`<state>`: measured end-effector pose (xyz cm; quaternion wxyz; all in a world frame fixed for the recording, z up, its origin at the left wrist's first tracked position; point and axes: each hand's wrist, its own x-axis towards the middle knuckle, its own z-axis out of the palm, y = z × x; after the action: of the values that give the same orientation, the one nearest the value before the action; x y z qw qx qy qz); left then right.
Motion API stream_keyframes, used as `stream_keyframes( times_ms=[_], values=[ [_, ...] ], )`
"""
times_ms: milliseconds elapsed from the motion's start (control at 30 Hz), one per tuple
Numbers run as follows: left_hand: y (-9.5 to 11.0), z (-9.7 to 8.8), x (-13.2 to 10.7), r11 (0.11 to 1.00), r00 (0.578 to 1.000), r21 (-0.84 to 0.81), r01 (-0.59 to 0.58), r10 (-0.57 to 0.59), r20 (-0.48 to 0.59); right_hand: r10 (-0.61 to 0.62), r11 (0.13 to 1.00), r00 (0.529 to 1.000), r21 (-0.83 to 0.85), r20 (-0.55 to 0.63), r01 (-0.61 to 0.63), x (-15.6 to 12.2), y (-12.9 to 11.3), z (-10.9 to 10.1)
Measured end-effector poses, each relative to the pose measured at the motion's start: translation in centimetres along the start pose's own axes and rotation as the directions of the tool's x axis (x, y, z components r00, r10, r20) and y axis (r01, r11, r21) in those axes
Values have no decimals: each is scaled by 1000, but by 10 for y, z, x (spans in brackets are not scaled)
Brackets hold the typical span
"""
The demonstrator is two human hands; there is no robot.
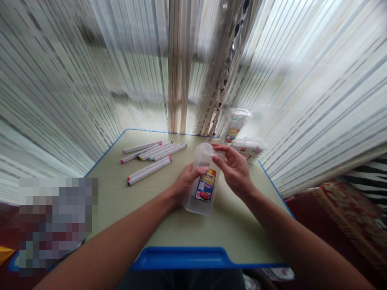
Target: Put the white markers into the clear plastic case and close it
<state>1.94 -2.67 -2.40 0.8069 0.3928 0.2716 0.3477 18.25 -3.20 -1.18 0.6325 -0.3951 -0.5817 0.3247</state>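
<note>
A translucent plastic marker case (pixel 192 201) with a yellow and blue label stands tilted over the table, and no markers show inside it. My left hand (pixel 187 181) is wrapped round its left side, thumb lying across the front by the label. At the case's upper right, my right hand (pixel 234 167) pinches the lid area between thumb and fingers. Whether the lid is fully closed I cannot make out. Left of the case, several white markers (pixel 149 171) with coloured ends lie in a loose group on the table.
The pale table (pixel 121 217) has a blue rim and a blue front ledge (pixel 184 257). Behind my right hand are an upright clear case (pixel 234 129) and another case lying flat (pixel 254 147). String curtains (pixel 145 80) hang beyond the far edge; a patterned cloth (pixel 347 209) is at right.
</note>
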Motion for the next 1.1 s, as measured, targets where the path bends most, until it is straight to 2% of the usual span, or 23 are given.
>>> stream_keyframes(
  times_ms=[133, 267, 433, 533, 700, 800, 967, 1100],
  values=[
    [-1, 0, 1, 1000, 1000, -3, -8, 8, -8, -52, 998, 999, -47, 17, 53, -1, 3, 0],
    [0, 0, 2, 1000, 1000, -6, -21, 21, -9, -132, 976, 990, -167, 43, 137, -5, 3, 1],
    [1, -1, 2, 998, 999, -56, -10, 11, 33, -271, 876, 958, -390, 88, 284, -12, -6, 3],
    [1, -2, 1, 997, 998, -71, -1, 6, 70, -318, 830, 939, -440, 130, 342, -15, -12, 2],
    [4, -1, 1, 997, 995, -79, -22, 29, 97, -332, 816, 921, -429, 201, 388, -19, -16, 0],
    [9, -1, -1, 996, 991, -42, -76, 80, 108, -370, 813, 902, -393, 223, 430, -23, -18, 1],
    [18, 0, -5, 975, 977, 78, -207, 202, 70, -397, 884, 917, -249, 47, 395, -22, -17, 5],
    [25, -1, -8, 920, 939, 191, -343, 334, 78, -335, 931, 942, -155, -10, 329, -14, -14, 4]
  ],
)
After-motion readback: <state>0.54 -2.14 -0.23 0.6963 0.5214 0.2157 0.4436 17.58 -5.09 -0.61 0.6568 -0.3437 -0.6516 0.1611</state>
